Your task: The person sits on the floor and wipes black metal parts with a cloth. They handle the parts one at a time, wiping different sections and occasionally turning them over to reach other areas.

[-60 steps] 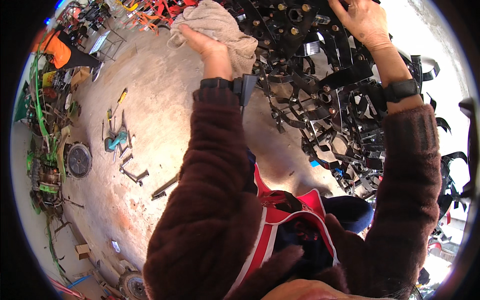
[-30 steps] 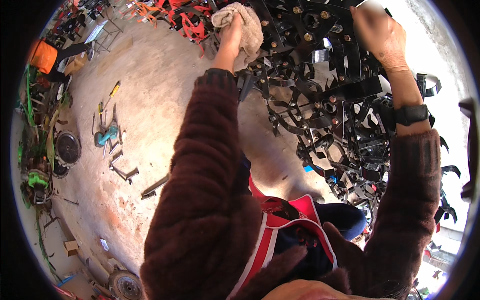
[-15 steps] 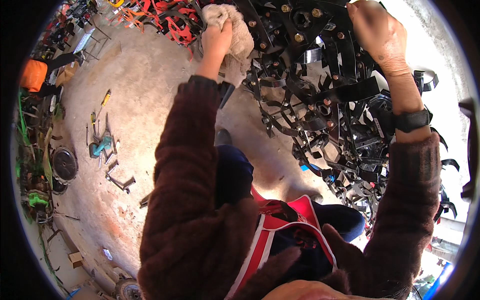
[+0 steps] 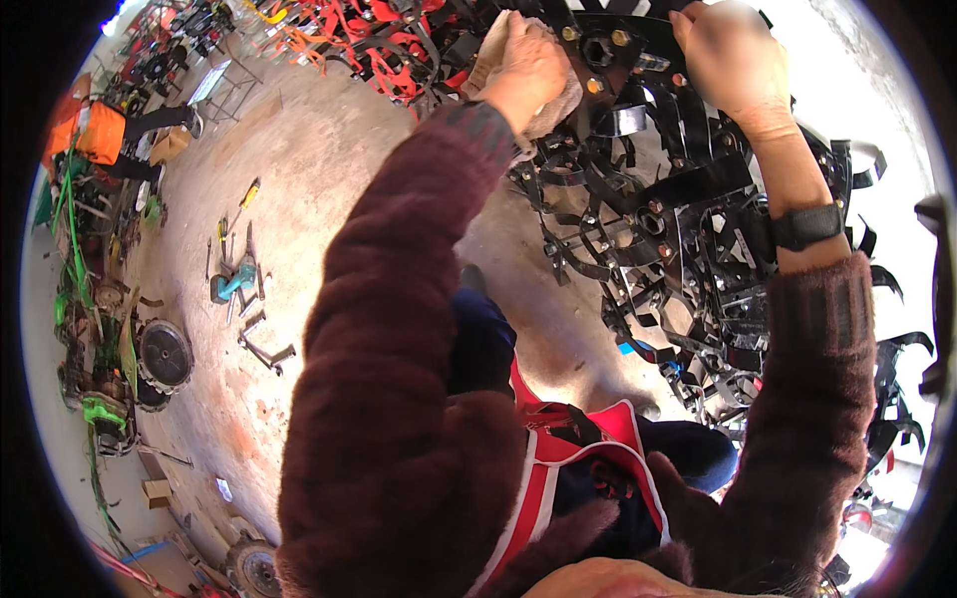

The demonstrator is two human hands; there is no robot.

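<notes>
My left hand (image 4: 531, 68) is closed on a beige cloth rag (image 4: 563, 103), pressed against a black metal tiller rotor (image 4: 638, 60) with bolted hubs and curved blades. Part of the rag hangs below my fingers. My right hand (image 4: 736, 70), partly blurred, is curled over a black blade at the rotor's upper right; its fingertips show beside the metal. Below and between my arms spreads a dense heap of curved black tiller blades (image 4: 688, 184) with brass-coloured bolts.
Red bladed parts (image 4: 374, 50) stand at the far left of the rotor. On the concrete floor lie a teal power tool (image 4: 235, 282), a yellow-handled screwdriver (image 4: 249, 194) and wrenches (image 4: 265, 354). Wheels (image 4: 165, 355) and green machinery line the left wall. Someone in orange (image 4: 100, 132) is at far left.
My left hand has moved right with the rag, from beside the rotor onto its left part. My right hand stays at the same blade. The view has shifted slightly.
</notes>
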